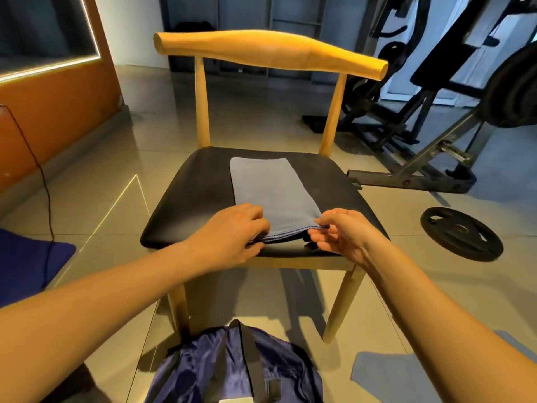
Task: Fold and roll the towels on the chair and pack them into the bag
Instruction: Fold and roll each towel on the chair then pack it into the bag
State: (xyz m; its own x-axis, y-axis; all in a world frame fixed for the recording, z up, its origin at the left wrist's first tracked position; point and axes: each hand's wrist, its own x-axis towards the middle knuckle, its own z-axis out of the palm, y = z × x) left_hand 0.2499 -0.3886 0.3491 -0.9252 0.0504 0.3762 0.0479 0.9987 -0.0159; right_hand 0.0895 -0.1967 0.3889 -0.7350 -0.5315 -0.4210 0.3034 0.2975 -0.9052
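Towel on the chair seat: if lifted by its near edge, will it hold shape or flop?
Probably floppy: the towel lies flat in thin layers that bend where the left hand and right hand pinch its edge. Likely light, being thin cloth. It may slide on the smooth seat.

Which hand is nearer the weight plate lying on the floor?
Right. The right hand pinches the towel's near right corner, on the weight plate's side; the left hand holds the near left corner, farther off across the seat.
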